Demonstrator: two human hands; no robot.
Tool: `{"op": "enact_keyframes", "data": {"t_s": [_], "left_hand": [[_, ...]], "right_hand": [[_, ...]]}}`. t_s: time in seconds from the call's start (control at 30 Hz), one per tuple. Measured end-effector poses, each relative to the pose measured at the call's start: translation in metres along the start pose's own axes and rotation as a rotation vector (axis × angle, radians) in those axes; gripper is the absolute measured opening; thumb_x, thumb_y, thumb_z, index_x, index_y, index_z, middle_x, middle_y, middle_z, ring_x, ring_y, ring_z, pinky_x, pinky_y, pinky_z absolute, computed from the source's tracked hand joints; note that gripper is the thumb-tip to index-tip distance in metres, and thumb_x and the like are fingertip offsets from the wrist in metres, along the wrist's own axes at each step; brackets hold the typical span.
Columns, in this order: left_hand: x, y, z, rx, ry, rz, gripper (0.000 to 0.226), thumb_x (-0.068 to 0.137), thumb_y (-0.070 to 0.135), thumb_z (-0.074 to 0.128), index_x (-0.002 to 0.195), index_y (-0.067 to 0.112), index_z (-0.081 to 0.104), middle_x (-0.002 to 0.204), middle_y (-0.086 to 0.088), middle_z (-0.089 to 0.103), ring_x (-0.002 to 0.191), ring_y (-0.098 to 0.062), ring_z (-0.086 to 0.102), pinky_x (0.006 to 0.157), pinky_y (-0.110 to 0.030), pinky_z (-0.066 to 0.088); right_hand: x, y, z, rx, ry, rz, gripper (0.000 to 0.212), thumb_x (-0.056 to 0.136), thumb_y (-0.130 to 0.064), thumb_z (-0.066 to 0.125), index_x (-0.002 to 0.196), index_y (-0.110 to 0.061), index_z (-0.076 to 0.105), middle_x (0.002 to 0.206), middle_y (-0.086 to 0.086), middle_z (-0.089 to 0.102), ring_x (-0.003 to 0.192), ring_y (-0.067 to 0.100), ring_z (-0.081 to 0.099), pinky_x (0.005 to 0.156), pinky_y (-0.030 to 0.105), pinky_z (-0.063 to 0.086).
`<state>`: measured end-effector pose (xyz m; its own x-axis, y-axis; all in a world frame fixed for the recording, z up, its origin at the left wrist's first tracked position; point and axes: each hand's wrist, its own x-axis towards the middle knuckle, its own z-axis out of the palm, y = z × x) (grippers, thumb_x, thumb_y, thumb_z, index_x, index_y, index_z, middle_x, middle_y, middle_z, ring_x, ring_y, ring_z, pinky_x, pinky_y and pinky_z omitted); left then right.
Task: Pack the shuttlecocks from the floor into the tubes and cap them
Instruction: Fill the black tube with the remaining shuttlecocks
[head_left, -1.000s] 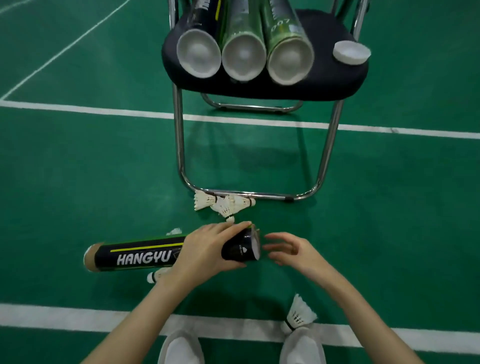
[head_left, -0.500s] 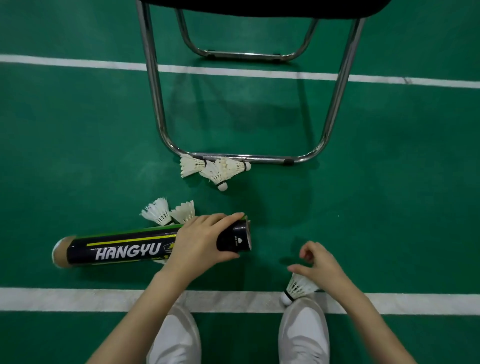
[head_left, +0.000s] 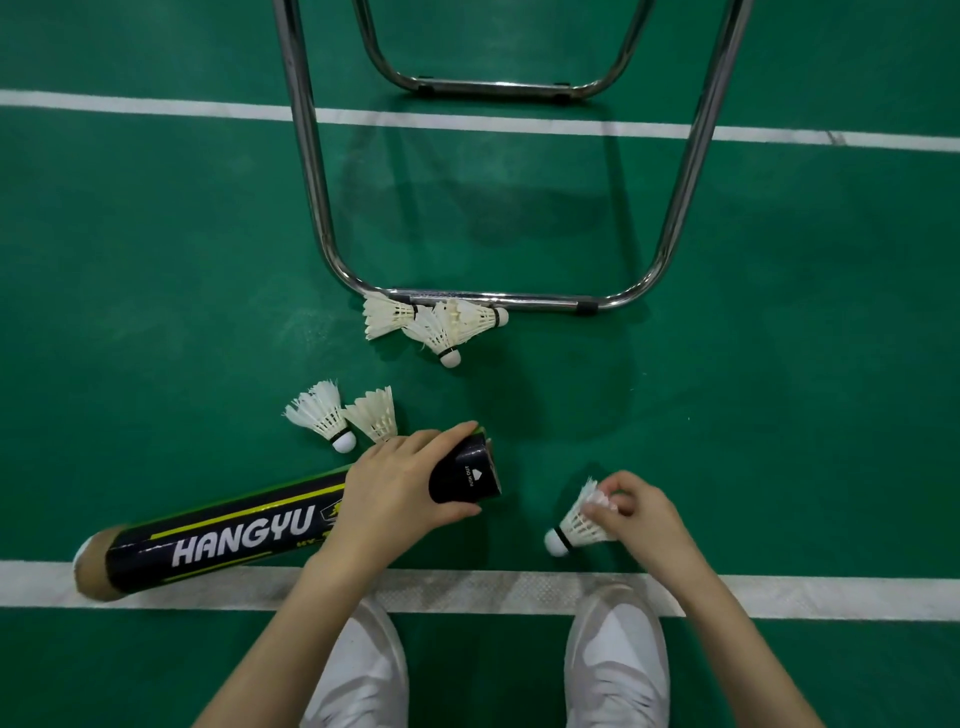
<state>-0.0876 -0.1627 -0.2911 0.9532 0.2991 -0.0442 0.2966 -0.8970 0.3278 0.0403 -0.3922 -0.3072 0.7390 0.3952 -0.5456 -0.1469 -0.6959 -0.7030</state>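
From the head camera, the left hand (head_left: 397, 486) wraps around the open end of the tube (head_left: 270, 527), which lies on the green floor (head_left: 156, 312) with its mouth toward 3 o'clock, while the right hand (head_left: 641, 512) pinches the feather skirt of a shuttlecock (head_left: 574, 527), cork pointing to 9 o'clock. It looks feather-light and easily crushed, so a gentle hold low on the skirt suits it. Five more lie at 12 o'clock, three against the chair frame (head_left: 519, 299).
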Motion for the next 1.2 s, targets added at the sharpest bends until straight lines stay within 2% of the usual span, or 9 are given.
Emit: {"op": "enact_keyframes", "data": {"t_s": [0.1, 0.27, 0.43, 0.57, 0.77, 1.07, 1.2], "left_hand": [[0.000, 0.000, 0.002, 0.020, -0.011, 0.010, 0.081, 0.062, 0.066, 0.067, 0.134, 0.039, 0.041, 0.110, 0.011, 0.063, 0.092, -0.017, 0.060, 0.070, -0.028, 0.044], [-0.001, 0.000, 0.005, 0.063, 0.018, 0.032, 0.084, 0.058, 0.065, 0.071, 0.132, 0.037, 0.044, 0.104, 0.009, 0.065, 0.085, -0.018, 0.062, 0.065, -0.028, 0.047], [-0.001, 0.004, 0.007, 0.079, 0.046, 0.046, 0.086, 0.053, 0.063, 0.075, 0.130, 0.037, 0.047, 0.100, 0.009, 0.066, 0.081, -0.018, 0.063, 0.065, -0.030, 0.049], [-0.001, 0.008, 0.008, 0.092, 0.090, 0.056, 0.086, 0.048, 0.058, 0.079, 0.126, 0.035, 0.053, 0.096, 0.008, 0.067, 0.079, -0.019, 0.064, 0.067, -0.032, 0.050], [-0.002, 0.012, 0.009, 0.094, 0.132, 0.076, 0.082, 0.049, 0.055, 0.080, 0.124, 0.034, 0.054, 0.096, 0.006, 0.067, 0.080, -0.020, 0.064, 0.070, -0.032, 0.050], [-0.001, 0.012, 0.006, 0.083, 0.153, 0.063, 0.079, 0.052, 0.051, 0.081, 0.125, 0.034, 0.054, 0.098, 0.004, 0.067, 0.081, -0.022, 0.064, 0.070, -0.033, 0.050], [0.001, 0.011, 0.004, 0.075, 0.171, 0.070, 0.078, 0.053, 0.050, 0.080, 0.125, 0.034, 0.054, 0.099, 0.004, 0.067, 0.083, -0.022, 0.064, 0.071, -0.033, 0.050]], "right_hand": [[-0.002, -0.023, 0.002, 0.217, 0.032, -0.074, 0.010, 0.086, -0.010, 0.063, 0.088, -0.005, 0.055, 0.072, 0.008, 0.070, 0.060, 0.007, 0.061, 0.061, 0.018, 0.047], [-0.008, -0.054, 0.019, 0.451, -0.002, -0.147, 0.007, 0.089, -0.008, 0.058, 0.085, -0.010, 0.053, 0.065, -0.005, 0.068, 0.057, 0.000, 0.058, 0.057, 0.009, 0.043], [-0.013, -0.065, 0.043, 0.598, -0.109, -0.141, 0.004, 0.090, -0.011, 0.058, 0.091, -0.010, 0.054, 0.077, -0.001, 0.070, 0.070, 0.006, 0.062, 0.066, 0.012, 0.047], [-0.015, -0.068, 0.055, 0.637, -0.175, -0.144, 0.012, 0.087, -0.007, 0.061, 0.097, -0.009, 0.055, 0.086, 0.001, 0.070, 0.078, 0.007, 0.064, 0.071, 0.015, 0.049], [-0.016, -0.066, 0.058, 0.556, -0.199, -0.119, 0.038, 0.074, 0.000, 0.073, 0.103, -0.009, 0.050, 0.096, 0.005, 0.068, 0.083, 0.010, 0.064, 0.072, 0.017, 0.050], [-0.018, -0.072, 0.063, 0.531, -0.204, -0.186, 0.026, 0.082, 0.003, 0.063, 0.098, -0.012, 0.050, 0.081, 0.017, 0.065, 0.075, 0.017, 0.062, 0.067, 0.015, 0.049], [-0.017, -0.075, 0.064, 0.572, -0.296, -0.219, 0.024, 0.088, 0.004, 0.055, 0.102, -0.012, 0.046, 0.070, -0.004, 0.072, 0.071, 0.004, 0.066, 0.065, 0.011, 0.047]]}}
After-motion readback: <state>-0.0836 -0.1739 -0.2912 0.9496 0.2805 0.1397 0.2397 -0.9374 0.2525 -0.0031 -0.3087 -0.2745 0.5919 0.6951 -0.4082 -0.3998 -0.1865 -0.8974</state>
